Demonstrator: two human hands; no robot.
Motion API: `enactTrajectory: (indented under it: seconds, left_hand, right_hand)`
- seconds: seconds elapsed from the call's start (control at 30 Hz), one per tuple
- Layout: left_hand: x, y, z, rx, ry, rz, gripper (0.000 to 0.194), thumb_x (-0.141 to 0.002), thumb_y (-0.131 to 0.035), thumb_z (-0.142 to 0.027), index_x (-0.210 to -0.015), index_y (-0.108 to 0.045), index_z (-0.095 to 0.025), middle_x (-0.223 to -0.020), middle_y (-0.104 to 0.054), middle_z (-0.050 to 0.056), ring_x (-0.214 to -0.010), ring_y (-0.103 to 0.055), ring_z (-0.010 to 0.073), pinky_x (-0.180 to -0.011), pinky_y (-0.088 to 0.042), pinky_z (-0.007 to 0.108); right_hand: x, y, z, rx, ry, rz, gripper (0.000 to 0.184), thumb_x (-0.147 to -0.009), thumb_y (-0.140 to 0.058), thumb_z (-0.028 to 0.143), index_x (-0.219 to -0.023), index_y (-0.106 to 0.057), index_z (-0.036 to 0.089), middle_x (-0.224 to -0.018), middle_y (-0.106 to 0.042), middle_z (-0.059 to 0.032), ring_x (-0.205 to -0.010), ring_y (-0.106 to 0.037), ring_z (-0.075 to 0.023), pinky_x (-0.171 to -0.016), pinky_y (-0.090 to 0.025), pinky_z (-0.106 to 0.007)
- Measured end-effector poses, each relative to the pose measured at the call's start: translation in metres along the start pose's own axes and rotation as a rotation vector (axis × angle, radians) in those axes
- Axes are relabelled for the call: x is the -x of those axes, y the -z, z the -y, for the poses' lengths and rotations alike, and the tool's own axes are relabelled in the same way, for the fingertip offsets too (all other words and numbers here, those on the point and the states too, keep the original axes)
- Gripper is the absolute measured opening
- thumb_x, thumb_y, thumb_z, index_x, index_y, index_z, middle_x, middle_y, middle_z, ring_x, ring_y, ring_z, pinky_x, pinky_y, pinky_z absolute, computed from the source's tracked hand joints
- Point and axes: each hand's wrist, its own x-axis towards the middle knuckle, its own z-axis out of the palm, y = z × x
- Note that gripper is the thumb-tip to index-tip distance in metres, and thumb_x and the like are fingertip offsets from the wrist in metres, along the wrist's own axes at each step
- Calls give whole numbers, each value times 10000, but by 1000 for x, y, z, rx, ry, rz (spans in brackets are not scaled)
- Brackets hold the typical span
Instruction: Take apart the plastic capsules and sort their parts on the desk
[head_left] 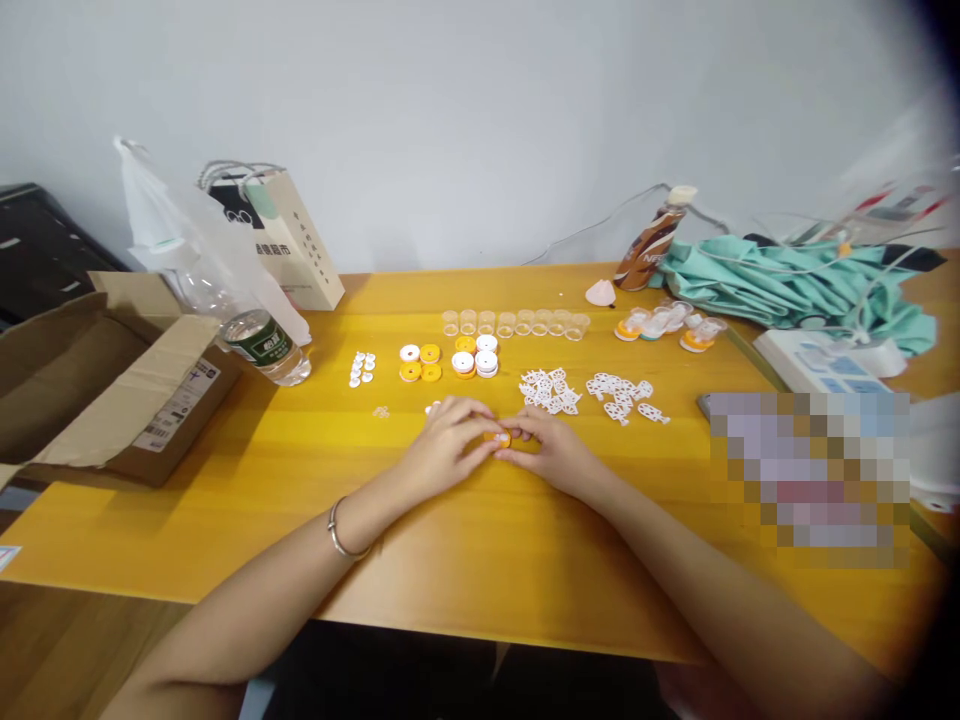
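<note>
Between my two hands, just above or on the table, is a small orange round piece with something white on it (497, 437). My left hand (451, 440) grips its left side with fingers curled over. From the right, the thumb and fingertips of my right hand (551, 450) pinch it too. Beyond my hands lie orange and white discs (430, 371), some stacked. White lattice-like plastic pieces (551, 391) are heaped past my right hand, with a second group (619, 393) beside them. A small white piece (433, 407) is partly hidden behind my left hand.
Clear cups (506, 323) line up at the back. Small white parts (361, 369) and tiny clear bits (381, 412) lie left. Finished-looking capped pieces (701, 335), a drink bottle (651, 240) and green cloth (802, 280) are right. A cardboard box (172, 400) and water bottle (266, 345) stand left.
</note>
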Motion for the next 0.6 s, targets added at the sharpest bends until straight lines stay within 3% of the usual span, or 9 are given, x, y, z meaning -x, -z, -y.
enactTrajectory:
  seconds: [0.17, 0.4, 0.6]
  left_hand:
    - [-4, -12, -5, -70, -2, 44, 169, -858, -492, -282, -927, -642, -246, -997, -589, 34, -929, -486, 189, -797, -350, 327]
    - [-5, -16, -1, -115, 44, 19, 169, -856, -506, -329, -898, -650, -253, -927, -610, 23, -882, -493, 183, -767, -325, 326]
    - [-4, -17, -5, -273, -19, 16, 220, -893, -446, -332, -938, -634, -228, -918, -605, 30, -882, -473, 173, -730, -282, 329]
  right_hand:
    - [-1, -1, 0, -24, 4, 11, 157, -694, -686, 247, -836, -636, 204, -740, -550, -20, -704, -512, -154, -661, -444, -288]
    - [-1, -2, 1, -10, -15, 4, 185, -652, -726, 248, -788, -616, 185, -714, -544, -8, -707, -515, -156, -646, -427, -277]
    - [-2, -3, 2, -5, -1, 11, 176, -656, -724, 233, -766, -599, 178, -708, -536, -1, -704, -512, -147, -644, -419, -266]
